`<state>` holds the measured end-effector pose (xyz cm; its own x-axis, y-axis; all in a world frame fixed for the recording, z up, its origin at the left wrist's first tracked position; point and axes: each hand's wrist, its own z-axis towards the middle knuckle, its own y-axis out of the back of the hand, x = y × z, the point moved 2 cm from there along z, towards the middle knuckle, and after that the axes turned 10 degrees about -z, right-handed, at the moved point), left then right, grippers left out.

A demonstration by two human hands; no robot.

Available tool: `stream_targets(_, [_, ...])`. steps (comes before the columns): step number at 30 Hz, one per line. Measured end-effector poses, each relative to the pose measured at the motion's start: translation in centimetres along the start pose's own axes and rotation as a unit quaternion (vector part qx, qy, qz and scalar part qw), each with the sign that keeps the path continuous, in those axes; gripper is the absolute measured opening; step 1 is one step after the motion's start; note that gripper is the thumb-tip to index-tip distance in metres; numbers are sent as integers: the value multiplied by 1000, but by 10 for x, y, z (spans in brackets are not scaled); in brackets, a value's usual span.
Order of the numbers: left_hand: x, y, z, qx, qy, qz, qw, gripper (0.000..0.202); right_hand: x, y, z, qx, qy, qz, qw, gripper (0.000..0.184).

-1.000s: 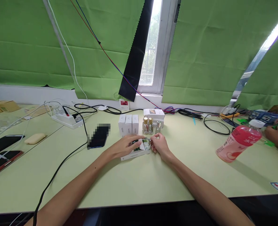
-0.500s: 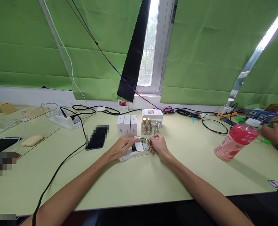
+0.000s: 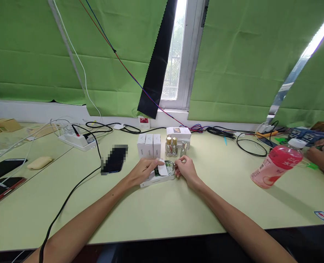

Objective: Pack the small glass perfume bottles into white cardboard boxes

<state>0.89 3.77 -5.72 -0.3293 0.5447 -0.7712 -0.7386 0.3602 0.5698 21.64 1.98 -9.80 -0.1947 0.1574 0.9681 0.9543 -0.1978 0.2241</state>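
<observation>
A white cardboard box [image 3: 157, 180] lies on the table, its flap raised. My left hand [image 3: 142, 171] grips the box from its left side, with the thumb over the top near the flap. At the box's right end is a clear, round-edged item [image 3: 170, 166] with green showing in or through it; its kind is not clear. My right hand [image 3: 187, 170] pinches at the right edge of this item, its fingertips partly hidden. Just beyond my hands stand two small gold-capped glass bottles [image 3: 171, 147] and a silver-topped glass bottle [image 3: 183, 148].
Three upright white boxes [image 3: 149, 146] stand behind my left hand, and another white box [image 3: 185, 134] behind the bottles. A phone [image 3: 114, 160] lies left. The pink drink bottle [image 3: 277, 162] is at right. A black cable [image 3: 74, 191] crosses the left side. A co-worker's hand [image 3: 320, 157] shows far right.
The view has shifted slightly. Both hands keep their places at the box and the clear item, with no visible change in grip.
</observation>
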Motion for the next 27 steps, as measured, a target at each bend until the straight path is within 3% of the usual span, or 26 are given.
stream_targets(12, [1,-1,0,-25,3,-16,1000,65,-4,-2,3,9,13,-36,999,20])
stream_targets(27, [3,-3,0,-32,17,-23,999,63,8,5,-6,2,65,-171,983,20])
